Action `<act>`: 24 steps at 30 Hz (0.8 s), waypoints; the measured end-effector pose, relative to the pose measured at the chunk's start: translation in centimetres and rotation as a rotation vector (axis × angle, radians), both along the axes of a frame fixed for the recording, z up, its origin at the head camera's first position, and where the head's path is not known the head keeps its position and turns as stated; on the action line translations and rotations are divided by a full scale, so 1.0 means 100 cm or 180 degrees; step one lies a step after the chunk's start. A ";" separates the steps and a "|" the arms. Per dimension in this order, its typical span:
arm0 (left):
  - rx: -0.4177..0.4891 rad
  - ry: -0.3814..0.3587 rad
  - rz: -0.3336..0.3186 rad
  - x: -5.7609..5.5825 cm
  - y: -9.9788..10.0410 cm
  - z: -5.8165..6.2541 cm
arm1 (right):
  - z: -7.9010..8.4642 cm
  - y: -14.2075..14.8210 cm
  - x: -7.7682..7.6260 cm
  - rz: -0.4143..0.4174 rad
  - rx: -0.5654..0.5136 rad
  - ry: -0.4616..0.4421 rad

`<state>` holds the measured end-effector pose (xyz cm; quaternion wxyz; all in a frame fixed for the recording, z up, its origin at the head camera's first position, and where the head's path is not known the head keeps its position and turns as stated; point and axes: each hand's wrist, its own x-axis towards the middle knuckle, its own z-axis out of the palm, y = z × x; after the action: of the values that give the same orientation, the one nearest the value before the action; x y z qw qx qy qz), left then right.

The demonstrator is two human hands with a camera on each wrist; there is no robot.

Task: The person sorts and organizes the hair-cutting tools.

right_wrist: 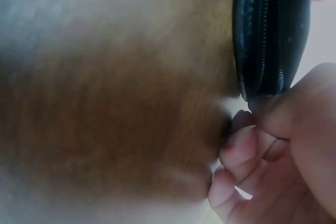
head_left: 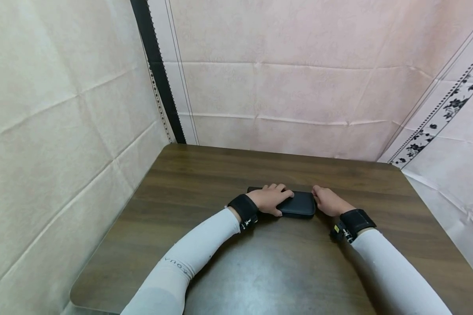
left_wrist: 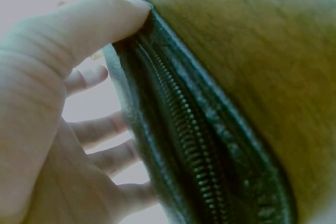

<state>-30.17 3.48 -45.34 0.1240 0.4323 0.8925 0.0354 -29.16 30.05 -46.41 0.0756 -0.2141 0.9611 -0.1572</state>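
Note:
A black zip-around wallet (head_left: 301, 204) lies on the wooden table with its long zipper side toward me. My left hand (head_left: 270, 199) holds its left part, fingers spread across the top and thumb (left_wrist: 107, 22) pressed on the near edge. The two rows of zipper teeth (left_wrist: 181, 119) stand apart along that side in both wrist views. At the wallet's right end, my right hand (head_left: 330, 201) has its fingers curled and pinches at the end of the zipper (right_wrist: 272, 74). Its thumb and curled fingers hide the pull there.
The brown wooden table (head_left: 205, 175) has rounded corners and reaches back to a pale cloth wall (head_left: 299, 92). More creased cloth (head_left: 63, 131) hangs along the left side. Black bands with small cameras (head_left: 356, 224) wrap both wrists above white sleeves.

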 end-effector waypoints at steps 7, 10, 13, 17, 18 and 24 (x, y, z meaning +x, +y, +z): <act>0.0009 0.0011 0.0004 0.000 0.001 0.000 | 0.000 0.007 0.000 0.0122 -0.0087 -0.0016; 0.0013 -0.0009 0.0007 0.001 0.000 0.001 | 0.000 0.008 0.000 0.0177 -0.0119 -0.0041; 0.0015 -0.0043 -0.0014 0.001 0.000 0.001 | 0.001 0.006 0.001 0.0170 -0.0153 -0.0128; 0.0029 -0.0066 -0.0032 0.000 -0.001 0.002 | 0.001 0.005 0.000 0.0146 -0.0127 -0.0154; 0.0032 -0.0067 -0.0031 0.000 -0.001 0.002 | 0.001 0.006 0.000 0.0147 -0.0120 -0.0144; 0.0030 -0.0085 -0.0024 -0.001 -0.001 0.001 | 0.001 0.007 0.001 0.0161 -0.0111 -0.0159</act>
<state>-30.24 3.38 -45.23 0.1340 0.4356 0.8890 0.0449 -29.01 30.75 -46.31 0.0998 -0.2357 0.9503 -0.1773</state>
